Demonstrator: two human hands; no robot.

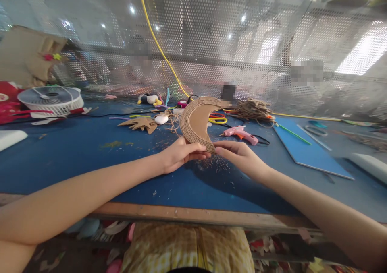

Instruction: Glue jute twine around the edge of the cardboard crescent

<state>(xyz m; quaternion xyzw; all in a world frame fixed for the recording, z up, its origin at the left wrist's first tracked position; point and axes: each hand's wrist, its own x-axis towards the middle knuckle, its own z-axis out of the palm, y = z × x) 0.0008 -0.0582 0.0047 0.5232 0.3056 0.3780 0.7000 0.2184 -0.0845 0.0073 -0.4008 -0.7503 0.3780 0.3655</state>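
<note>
A cardboard crescent moon [196, 122] is held upright above the blue table, with rows of brown twine running along its outer curve and plain cardboard inside. My left hand [181, 154] grips its lower edge, thumb in front and fingers beneath. At the lower tip, my right hand [238, 154] pinches the point between thumb and fingers. Just to the right of the moon lies a pink glue gun [240, 133]. Behind it sits a heap of brown twine [254, 110]. Spiky cardboard cut-outs [140, 124] and a small white case [161, 120] lie to the left.
A white fan [51, 100] lies at the back left. To the right are a blue board [311, 152], a green stick [293, 134] and scissors [316, 130]. A yellow cable [160, 47] hangs before the perforated metal screen [199, 31]. Scraps litter the blue tabletop [121, 176].
</note>
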